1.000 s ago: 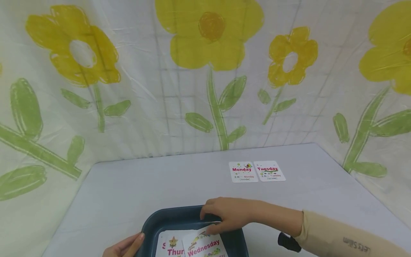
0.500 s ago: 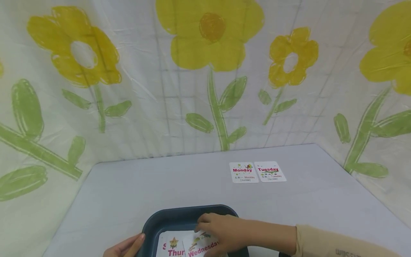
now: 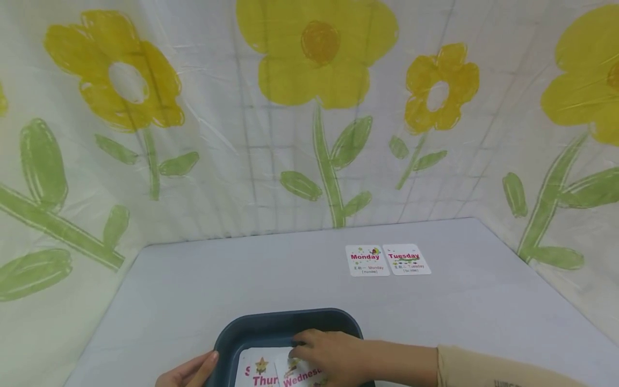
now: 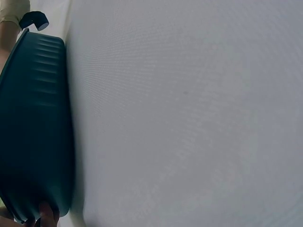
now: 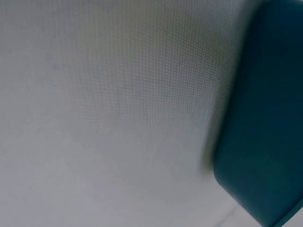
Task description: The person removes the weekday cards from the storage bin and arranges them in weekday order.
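Observation:
A dark blue-green tray (image 3: 271,322) stands at the near edge of the head view, its lower part cut off. Several white word cards lie in it: one reads "Thur" (image 3: 265,380), and overlapping it is a "Wednesday" card (image 3: 297,376). My left hand (image 3: 186,371) grips the tray's left rim, thumb on top; its fingers show at the bottom of the left wrist view. My right hand (image 3: 333,357) is over the Wednesday card with bent fingers and covers its right side. Its thumb is hidden, so whether it pinches the card is unclear.
On the white table (image 3: 217,279), a "Monday" card (image 3: 367,261) and a "Tuesday" card (image 3: 407,260) lie side by side beyond the tray. A curtain printed with yellow flowers (image 3: 217,161) hangs behind the table. A black wrist device (image 4: 34,20) shows on the right forearm.
My right hand has moved down from the tray's far rim onto the Wednesday card, covering more of it. The left hand, tray and cards look unmoved.

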`<state>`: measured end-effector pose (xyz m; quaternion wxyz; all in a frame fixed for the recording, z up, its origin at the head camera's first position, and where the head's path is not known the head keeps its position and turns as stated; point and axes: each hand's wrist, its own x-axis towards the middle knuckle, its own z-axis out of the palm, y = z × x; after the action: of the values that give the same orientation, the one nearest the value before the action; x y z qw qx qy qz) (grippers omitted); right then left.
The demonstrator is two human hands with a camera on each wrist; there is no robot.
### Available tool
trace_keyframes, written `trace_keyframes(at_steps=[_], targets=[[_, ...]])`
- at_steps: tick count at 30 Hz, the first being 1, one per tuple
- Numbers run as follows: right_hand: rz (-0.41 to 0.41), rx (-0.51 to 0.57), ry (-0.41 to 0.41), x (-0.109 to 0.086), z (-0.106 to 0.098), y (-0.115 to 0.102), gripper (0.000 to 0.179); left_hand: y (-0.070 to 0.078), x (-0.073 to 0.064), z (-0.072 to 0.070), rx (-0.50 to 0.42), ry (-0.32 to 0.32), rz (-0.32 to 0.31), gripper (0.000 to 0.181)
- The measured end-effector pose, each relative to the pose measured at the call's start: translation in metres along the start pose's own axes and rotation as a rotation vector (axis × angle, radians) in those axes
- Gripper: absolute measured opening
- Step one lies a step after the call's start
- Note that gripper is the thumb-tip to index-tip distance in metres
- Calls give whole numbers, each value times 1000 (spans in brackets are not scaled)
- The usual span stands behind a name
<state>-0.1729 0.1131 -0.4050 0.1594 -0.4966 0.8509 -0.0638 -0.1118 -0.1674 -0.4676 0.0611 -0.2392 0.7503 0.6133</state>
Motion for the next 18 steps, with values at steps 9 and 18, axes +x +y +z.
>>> trace_keyframes(at_steps=[9, 18], targets=[[-3, 27, -13, 1, 5, -1, 51, -1, 1, 0, 33, -2, 5, 94], [-38, -25, 15, 2, 8, -2, 54, 1, -2, 1, -20, 18, 16, 89]])
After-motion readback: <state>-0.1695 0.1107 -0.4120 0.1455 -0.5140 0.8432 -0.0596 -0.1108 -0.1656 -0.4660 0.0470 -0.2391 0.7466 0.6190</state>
